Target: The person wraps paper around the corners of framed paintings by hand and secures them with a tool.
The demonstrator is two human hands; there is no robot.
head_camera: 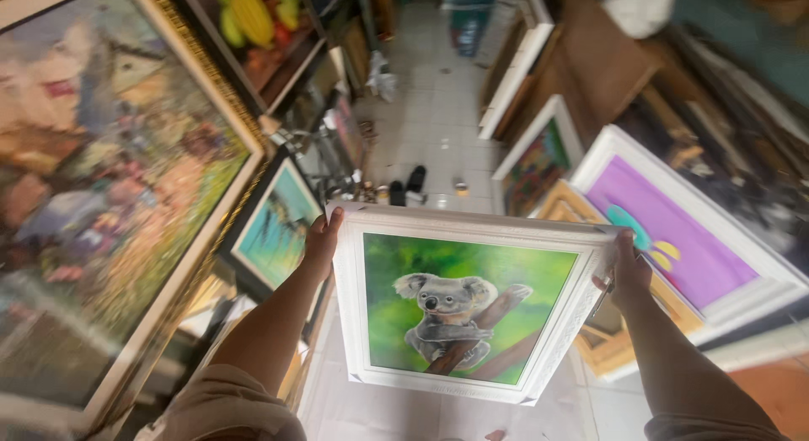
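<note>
Left hand [321,239] and right hand [628,272] clamped on opposite edges of white-framed koala painting [459,302] (held level above tiled floor [438,112], clear of stacked frames beside).

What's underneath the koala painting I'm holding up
Under the koala painting, held at its sides by the left hand and right hand, pale tiled floor shows around its edges. Whatever lies directly beneath the frame is covered.
</note>
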